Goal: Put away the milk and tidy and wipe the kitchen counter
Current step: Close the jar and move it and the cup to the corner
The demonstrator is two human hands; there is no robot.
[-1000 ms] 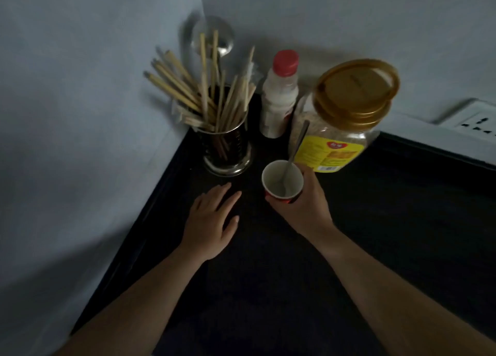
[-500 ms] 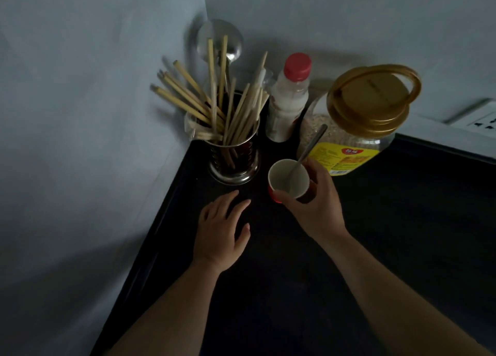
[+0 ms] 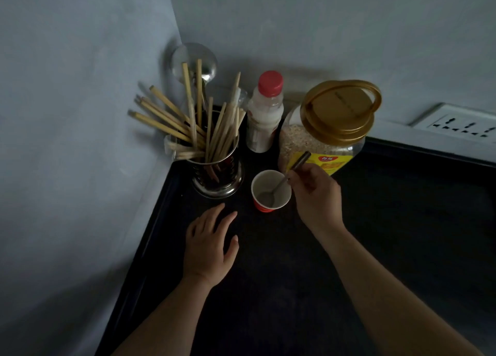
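A: Left hand (image 3: 209,248)?
B: Lower centre, low over the dark counter (image 3: 389,234), fingers spread and loose, holding nothing

A: Right hand (image 3: 316,194)?
B: Just above, centre frame, fingers pinching the spoon (image 3: 279,186) handle. The spoon's bowl sits in the paper cup (image 3: 264,207), and the handle tilts up-right

A: Milk?
B: Milk bottle (image 3: 265,114), red cap, upright, straight above the cup, between the chopstick holder (image 3: 217,173) and the oat jar (image 3: 330,130). Both hands sit about equally near it, but only the left is free, so I'd guess that one reaches

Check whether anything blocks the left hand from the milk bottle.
Partly: the chopstick holder and the paper cup stand between the left hand and the milk bottle, with only a narrow gap between them.
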